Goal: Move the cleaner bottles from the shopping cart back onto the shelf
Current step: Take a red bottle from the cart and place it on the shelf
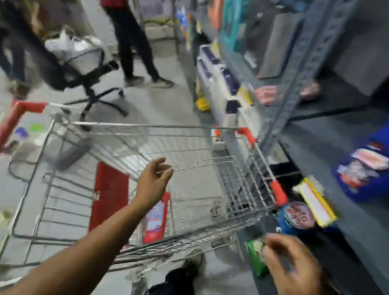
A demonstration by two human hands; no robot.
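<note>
Below us, from left to right: a wire shopping cart with red corner guards stands in the aisle, and our left hand reaches over its basket, fingers loosely curled and holding nothing. A red-labelled pack, too blurred to name, leans in the cart. Our right hand hovers beside the grey shelf, fingers spread and empty. On that shelf stands what may be a blue cleaner bottle.

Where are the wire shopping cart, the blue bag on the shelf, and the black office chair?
Wire shopping cart (144, 127): head view, top rim.
Blue bag (387, 147): head view, upper body.
Black office chair (95, 99): head view, wheeled base.
</note>
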